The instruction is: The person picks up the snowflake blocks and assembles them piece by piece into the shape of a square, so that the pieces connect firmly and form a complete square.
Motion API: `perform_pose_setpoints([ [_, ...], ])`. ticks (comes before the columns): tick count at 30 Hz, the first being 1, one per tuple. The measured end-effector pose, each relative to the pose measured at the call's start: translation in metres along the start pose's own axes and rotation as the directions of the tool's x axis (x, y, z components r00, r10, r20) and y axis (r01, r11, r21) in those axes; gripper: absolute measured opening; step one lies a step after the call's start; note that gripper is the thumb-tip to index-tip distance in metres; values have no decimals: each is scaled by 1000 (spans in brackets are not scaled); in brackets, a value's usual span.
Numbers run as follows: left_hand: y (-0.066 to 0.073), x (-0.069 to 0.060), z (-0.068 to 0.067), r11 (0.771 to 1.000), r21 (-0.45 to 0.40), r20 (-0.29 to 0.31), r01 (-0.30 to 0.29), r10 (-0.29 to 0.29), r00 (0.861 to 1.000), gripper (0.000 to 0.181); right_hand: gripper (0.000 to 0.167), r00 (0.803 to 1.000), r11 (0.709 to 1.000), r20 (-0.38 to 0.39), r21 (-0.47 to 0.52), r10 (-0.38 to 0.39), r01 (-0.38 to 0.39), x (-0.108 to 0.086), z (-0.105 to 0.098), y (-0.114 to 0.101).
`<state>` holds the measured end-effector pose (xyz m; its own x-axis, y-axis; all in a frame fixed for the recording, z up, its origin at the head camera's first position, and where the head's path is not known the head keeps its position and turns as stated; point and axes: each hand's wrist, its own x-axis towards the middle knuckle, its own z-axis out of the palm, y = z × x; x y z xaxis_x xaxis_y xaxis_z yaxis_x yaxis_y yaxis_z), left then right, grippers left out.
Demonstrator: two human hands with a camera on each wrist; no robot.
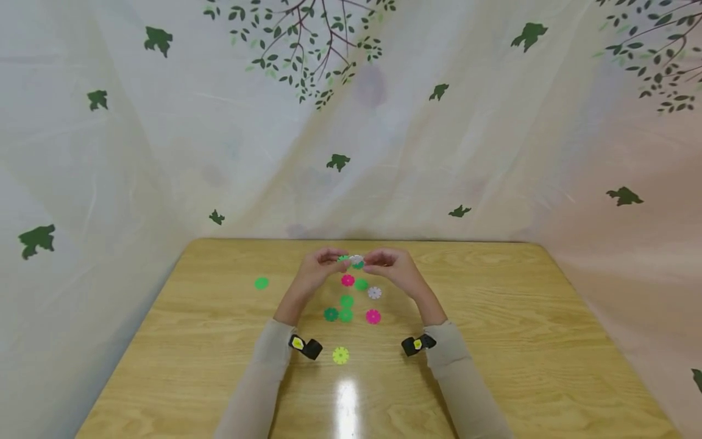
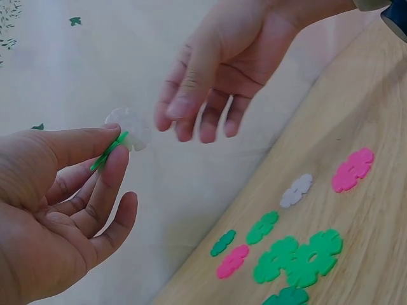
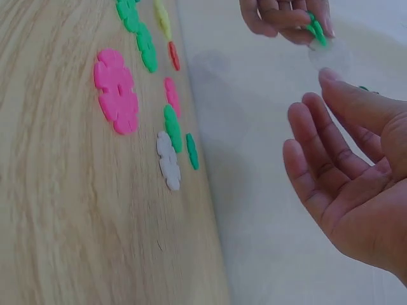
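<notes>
Left hand pinches green disc, white disc just beyond; right hand nearby, loosely spread. Firm pinch should steady both.

Discs lie on the table; one disc lies left of the others; cloth hangs behind.

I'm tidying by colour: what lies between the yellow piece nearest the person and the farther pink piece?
In the head view, a nearer light green piece and a farther light green piece lie between the yellow piece and that pink piece.
</notes>
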<state>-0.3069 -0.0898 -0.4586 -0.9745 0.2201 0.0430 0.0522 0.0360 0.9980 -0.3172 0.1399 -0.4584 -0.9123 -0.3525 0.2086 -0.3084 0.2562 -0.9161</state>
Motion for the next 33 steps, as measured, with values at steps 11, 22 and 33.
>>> perform_pose_setpoints([
  [11, 8, 3, -18, 1000, 27, -36, -3, 4, 999, 37, 24, 979, 993, 193, -107, 67, -47, -11, -18, 3],
  [22, 7, 3, -29, 999, -32, -70, 9, -11, 997, 35, 19, 883, 947, 461, -315, 90, 68, -28, -11, 12],
  [33, 8, 0, -34, 997, -71, -80, 2, -7, 997, 32, 27, 871, 909, 484, -396, 84, 133, -36, 1, 11],
])
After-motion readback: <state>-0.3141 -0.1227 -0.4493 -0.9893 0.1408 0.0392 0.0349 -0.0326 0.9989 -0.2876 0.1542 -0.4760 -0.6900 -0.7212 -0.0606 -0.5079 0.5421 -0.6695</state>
